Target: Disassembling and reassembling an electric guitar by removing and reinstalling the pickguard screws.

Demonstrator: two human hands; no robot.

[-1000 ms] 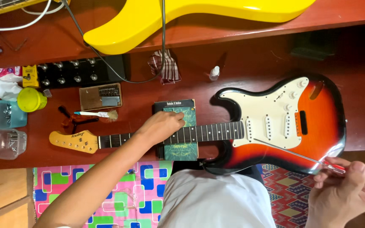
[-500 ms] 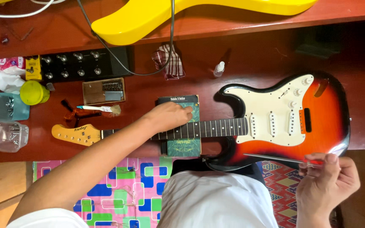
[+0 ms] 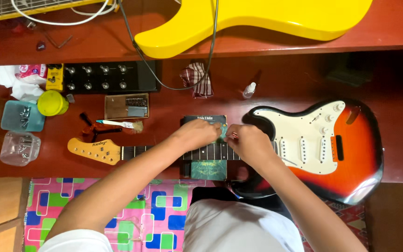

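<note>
Working over the neck of a sunburst electric guitar (image 3: 350, 154) lying flat on the red-brown surface (image 3: 164, 112), body at right of frame, headstock (image 3: 92, 150) at left; both hands meet mid-frame above the fretboard, where a dark green book (image 3: 208, 169) props the neck; left hand (image 3: 199, 134) curled, fingertips pressed together on something small at the upper edge of the neck, right hand (image 3: 250, 144) closed in a pinch on a thin reddish-tipped item just beside it, too small to tell what it is; thin wire-like line trails from under the right hand toward the white pickguard (image 3: 304, 142), likely a string; progress looks early to mid: headstock tuners look bare and no strings visible on the fretboard, though this is hard to tell, so stringing and tuning seem left to do; around: black pedal unit with knobs (image 3: 103, 77) upper left, small yellow pedal (image 3: 54, 77), yellow cup (image 3: 51, 102), blue lid (image 3: 22, 116), clear plastic tub (image 3: 19, 147), open small parts box (image 3: 127, 106), brush (image 3: 120, 124), small dropper bottle (image 3: 249, 89), checked cloth (image 3: 197, 79), yellow guitar body (image 3: 257, 18) on the shelf along the top with a cable (image 3: 173, 84) hanging down; nothing lies between the hands and the neck, but the hands hide the exact contact spot
</note>
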